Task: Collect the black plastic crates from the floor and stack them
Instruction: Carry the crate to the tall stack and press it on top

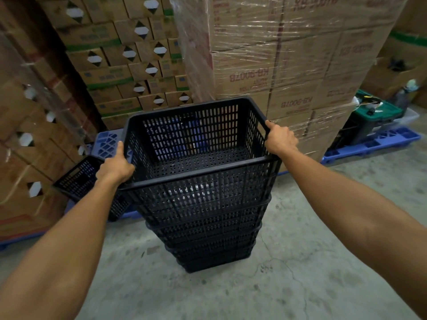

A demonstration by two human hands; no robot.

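A stack of several nested black plastic crates (208,227) stands on the concrete floor in the middle of the view. The top crate (198,172) is empty and sits in the one below. My left hand (115,166) grips the top crate's left rim near the front corner. My right hand (280,138) grips its right rim. Another black crate (78,179) lies tilted at the left, behind my left forearm, partly on a blue pallet.
Tall stacks of cardboard boxes (288,65), some in plastic wrap, stand on blue pallets (374,144) right behind the stack and along the left. A green-lidded bin (374,114) with clutter sits at the right. Bare concrete floor (300,262) lies in front and to the right.
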